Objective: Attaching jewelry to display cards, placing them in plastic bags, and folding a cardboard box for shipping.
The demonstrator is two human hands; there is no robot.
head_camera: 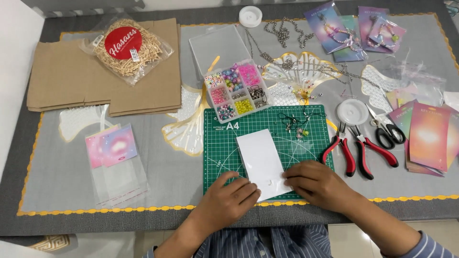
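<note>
- Far to my left lie flattened brown cardboard [95, 71] with a bag of straw-like filler [126, 48] on it, and nearer me a clear sleeve with a pink card [114, 162].
- My left hand [229, 198] rests on the green cutting mat [217, 143], fingers curled loosely, its fingertips touching the lower left corner of the white card [260, 160]; I cannot tell whether it pinches the edge or only presses it.
- The white card lies flat on the mat, tilted a little, its near end between my two hands. I judge it light, thin and fairly stiff, smooth enough to slide on the mat, easy to crease; best held at the edges or corners.
- Behind it stands the open bead box [234, 91].
- My right hand [315, 184] lies fingers together, tips pressing the card's lower right edge.
- Just right of the mat lie red-handled pliers [356, 153] and scissors [385, 129].
</note>
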